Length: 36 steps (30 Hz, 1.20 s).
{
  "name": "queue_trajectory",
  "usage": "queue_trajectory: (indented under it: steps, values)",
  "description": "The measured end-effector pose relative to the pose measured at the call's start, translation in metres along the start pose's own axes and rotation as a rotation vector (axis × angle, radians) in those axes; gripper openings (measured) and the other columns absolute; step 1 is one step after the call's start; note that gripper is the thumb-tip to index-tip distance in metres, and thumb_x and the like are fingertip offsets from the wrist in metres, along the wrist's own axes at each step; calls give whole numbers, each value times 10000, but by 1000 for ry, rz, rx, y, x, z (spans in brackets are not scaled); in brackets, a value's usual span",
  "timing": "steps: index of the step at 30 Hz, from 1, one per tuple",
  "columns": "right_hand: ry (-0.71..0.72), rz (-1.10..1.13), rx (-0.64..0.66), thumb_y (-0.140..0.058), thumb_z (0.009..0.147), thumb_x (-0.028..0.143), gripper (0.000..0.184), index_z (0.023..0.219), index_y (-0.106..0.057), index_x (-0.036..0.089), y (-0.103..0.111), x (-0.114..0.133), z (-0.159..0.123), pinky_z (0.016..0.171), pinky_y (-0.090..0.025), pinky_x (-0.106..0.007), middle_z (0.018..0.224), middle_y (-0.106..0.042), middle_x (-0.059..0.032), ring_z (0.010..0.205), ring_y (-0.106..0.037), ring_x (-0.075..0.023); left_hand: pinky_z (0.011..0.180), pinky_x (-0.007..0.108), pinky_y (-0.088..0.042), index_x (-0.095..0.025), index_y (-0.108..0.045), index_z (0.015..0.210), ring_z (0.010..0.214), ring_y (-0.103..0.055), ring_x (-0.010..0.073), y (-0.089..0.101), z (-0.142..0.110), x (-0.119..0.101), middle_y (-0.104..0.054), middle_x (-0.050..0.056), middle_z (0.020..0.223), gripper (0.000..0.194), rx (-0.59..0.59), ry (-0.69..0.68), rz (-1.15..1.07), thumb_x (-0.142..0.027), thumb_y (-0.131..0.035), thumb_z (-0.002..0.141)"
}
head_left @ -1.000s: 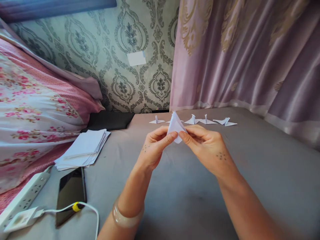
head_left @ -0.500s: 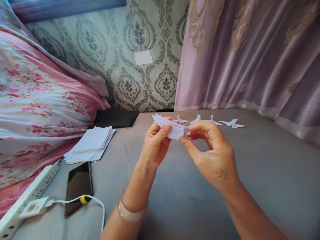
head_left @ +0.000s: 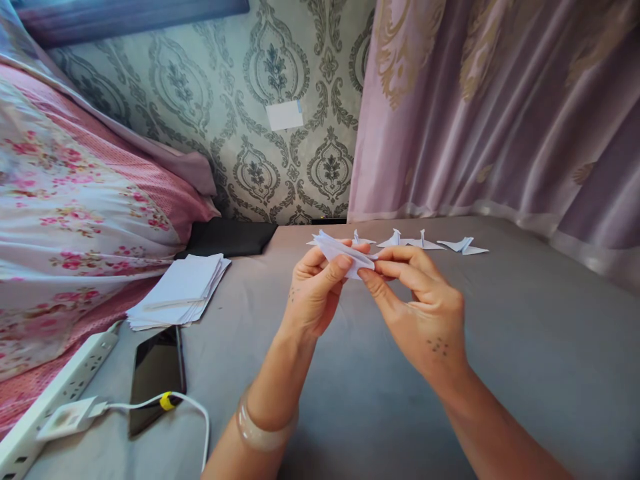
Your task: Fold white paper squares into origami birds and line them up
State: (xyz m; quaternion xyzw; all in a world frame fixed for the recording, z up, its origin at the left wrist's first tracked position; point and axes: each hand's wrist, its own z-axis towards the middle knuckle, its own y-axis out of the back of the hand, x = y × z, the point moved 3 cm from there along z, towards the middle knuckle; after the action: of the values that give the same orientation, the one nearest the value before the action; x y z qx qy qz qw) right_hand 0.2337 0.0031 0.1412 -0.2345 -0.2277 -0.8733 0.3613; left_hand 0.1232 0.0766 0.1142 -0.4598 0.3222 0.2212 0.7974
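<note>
A folded piece of white paper (head_left: 336, 251) is held up between both hands over the grey surface. My left hand (head_left: 320, 287) grips its left part, thumb in front and fingers behind. With thumb and fingertips, my right hand (head_left: 417, 293) pinches the paper's right end. The paper slants down to the right, with layered folds and a pointed upper left end. Beyond my hands stands a row of several folded paper cranes (head_left: 463, 246), some partly hidden behind the fingers and the held paper.
On the left lie a stack of white paper (head_left: 180, 287), a black flat case (head_left: 230, 238) and a phone (head_left: 157, 377). A white charging cable (head_left: 195, 399) runs from a power strip (head_left: 55, 400). A floral cloth (head_left: 75, 200) hangs at left, a purple curtain (head_left: 475, 133) at right.
The right fingers have closed in on the paper's right end, which now looks narrower and pinched. The paper has shifted slightly right; my left hand keeps its grip.
</note>
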Motion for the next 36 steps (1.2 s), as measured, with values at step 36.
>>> queue_trajectory:
  steps: [36]
  values:
    - [-562,382,227,-767,725,421,245,844,-722,212,-1,-30,4,774,-575,-348,894,-748,-39,816,-699,-190,835,293,-522,-222,-749,825,900,-692,170,-14,-6,-2,-759,2,878,114,-46,-71,166,-179,-785,726]
